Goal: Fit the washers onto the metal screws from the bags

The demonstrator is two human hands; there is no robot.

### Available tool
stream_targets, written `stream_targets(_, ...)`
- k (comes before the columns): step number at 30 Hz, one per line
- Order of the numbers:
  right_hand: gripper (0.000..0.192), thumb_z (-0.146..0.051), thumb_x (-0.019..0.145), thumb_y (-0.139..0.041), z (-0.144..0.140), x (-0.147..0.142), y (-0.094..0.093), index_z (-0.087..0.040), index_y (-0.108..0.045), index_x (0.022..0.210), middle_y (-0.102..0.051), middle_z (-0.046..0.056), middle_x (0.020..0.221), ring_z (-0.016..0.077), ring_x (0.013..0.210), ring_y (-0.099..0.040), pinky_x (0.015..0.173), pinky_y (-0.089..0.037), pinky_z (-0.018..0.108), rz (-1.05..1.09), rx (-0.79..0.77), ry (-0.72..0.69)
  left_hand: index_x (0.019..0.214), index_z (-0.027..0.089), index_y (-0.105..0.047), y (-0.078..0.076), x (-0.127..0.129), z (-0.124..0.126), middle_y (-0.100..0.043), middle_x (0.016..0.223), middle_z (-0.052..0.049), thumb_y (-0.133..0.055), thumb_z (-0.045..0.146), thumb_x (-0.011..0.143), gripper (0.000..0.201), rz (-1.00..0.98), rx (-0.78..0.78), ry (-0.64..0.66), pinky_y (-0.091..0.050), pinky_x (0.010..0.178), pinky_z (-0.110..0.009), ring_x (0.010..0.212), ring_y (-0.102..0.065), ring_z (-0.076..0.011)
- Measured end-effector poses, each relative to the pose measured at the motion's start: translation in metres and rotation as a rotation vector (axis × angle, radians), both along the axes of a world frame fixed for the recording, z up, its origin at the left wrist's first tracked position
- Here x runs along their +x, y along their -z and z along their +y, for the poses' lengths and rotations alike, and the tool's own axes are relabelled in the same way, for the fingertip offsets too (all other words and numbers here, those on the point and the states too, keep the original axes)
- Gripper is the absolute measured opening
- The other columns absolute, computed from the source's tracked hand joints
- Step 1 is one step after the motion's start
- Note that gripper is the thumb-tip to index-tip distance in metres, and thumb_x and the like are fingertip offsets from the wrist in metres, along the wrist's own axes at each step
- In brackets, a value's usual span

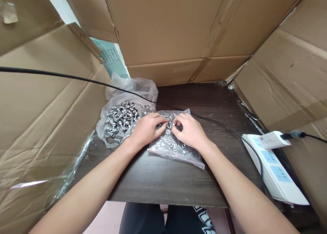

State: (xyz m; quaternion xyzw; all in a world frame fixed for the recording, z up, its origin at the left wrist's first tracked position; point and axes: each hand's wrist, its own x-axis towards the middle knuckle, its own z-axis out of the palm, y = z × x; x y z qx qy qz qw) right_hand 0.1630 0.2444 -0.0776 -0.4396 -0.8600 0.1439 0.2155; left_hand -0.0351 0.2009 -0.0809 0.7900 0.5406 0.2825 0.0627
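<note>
- Small metal bolt (169, 124) — pinched between both hands' fingertips, above one flat clear bag (176, 148) of loose nuts at the table's (163, 183) centre.
- Left hand (146, 129) and right hand (188, 131): fingers curled tight on the bolt.
- One open bag of bolts (120, 119) lies left.
- One power strip (273, 165) — near right.

A dark wooden table (163, 183) bears two bags of metal hardware (120, 119), a power strip (274, 169) and a black cable (230, 128)
</note>
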Motion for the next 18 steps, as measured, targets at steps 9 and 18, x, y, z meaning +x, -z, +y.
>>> stream_targets(9, 0.012, -0.023, 0.094, -0.056, 0.008, 0.0, 0.009, -0.023, -0.062, 0.084, -0.067, 0.005, 0.087, 0.0238, 0.089, -0.059, 0.078, -0.044, 0.035, 0.089, 0.035, 0.021, 0.106, 0.022, -0.08, 0.0, 0.013, 0.018, -0.078, 0.102, -0.005, -0.063, 0.025, 0.097, 0.019, -0.031, -0.005, -0.129, -0.056, 0.083, -0.033, 0.093, -0.072, -0.0221)
stream_targets(18, 0.015, -0.021, 0.094, -0.055, 0.021, 0.007, 0.017, -0.021, -0.069, 0.091, -0.071, 0.007, 0.093, 0.0244, 0.093, -0.061, 0.086, -0.049, 0.038, 0.207, 0.043, -0.017, 0.113, 0.018, -0.073, -0.001, 0.006, 0.011, -0.07, 0.111, -0.008, -0.058, 0.017, 0.095, 0.024, -0.081, -0.043, -0.048, -0.055, 0.092, -0.034, 0.097, -0.07, -0.0212)
